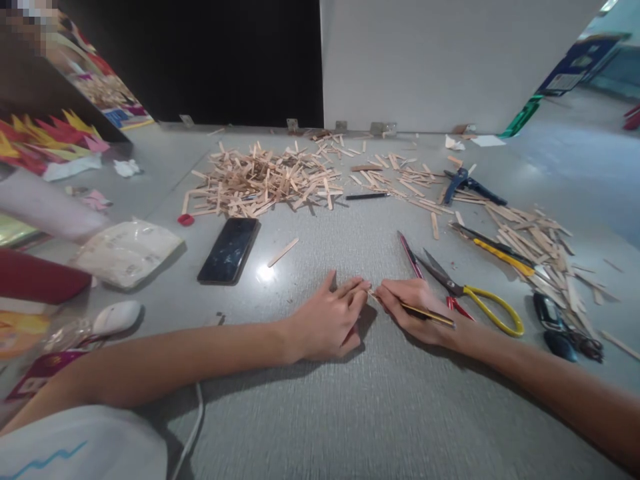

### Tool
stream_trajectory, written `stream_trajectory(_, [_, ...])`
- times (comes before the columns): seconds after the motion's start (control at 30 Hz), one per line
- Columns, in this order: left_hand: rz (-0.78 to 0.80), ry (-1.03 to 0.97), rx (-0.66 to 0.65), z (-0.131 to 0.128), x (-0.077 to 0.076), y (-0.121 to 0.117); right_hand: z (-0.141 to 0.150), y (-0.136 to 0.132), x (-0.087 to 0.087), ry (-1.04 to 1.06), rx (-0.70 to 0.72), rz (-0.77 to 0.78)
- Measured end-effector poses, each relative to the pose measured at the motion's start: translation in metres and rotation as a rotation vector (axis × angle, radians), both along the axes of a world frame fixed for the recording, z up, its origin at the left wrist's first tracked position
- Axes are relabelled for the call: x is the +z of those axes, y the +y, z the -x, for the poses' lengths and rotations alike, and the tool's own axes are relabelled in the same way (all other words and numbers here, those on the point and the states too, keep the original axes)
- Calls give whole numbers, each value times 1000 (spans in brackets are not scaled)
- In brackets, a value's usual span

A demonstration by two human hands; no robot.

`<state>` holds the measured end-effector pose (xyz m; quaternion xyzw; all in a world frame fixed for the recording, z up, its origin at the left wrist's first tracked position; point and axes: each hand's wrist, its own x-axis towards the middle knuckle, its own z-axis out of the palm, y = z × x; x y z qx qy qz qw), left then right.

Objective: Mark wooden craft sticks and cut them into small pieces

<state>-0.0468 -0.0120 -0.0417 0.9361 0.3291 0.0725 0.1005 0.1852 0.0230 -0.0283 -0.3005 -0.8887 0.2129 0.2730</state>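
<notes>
My left hand (327, 323) rests on the grey table, its fingers closed on a small piece of wooden craft stick (371, 294), mostly hidden by the fingertips. Facing it, my right hand (413, 310) grips a yellow-and-black pencil (430, 315) whose tip is hidden behind the fingers, close to the stick piece. A loose craft stick (283, 252) lies beyond my left hand. Just past my right hand are a purple pen (410, 253) and scissors with yellow handles (493, 310).
A heap of craft sticks (270, 177) spreads across the back. More cut sticks (543, 240) lie right, with a yellow utility knife (500, 253) and blue-handled cutters (463, 183). A phone (229, 251), a plastic packet (131, 252) and a white mouse (117, 317) are left.
</notes>
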Motion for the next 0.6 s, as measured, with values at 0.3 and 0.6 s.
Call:
stream_trajectory(0.3, [8, 6, 0, 2, 0, 0, -4, 4, 1, 0, 19, 73])
stream_trajectory(0.6, [23, 22, -4, 2, -1, 0, -5, 6, 3, 7, 41, 106])
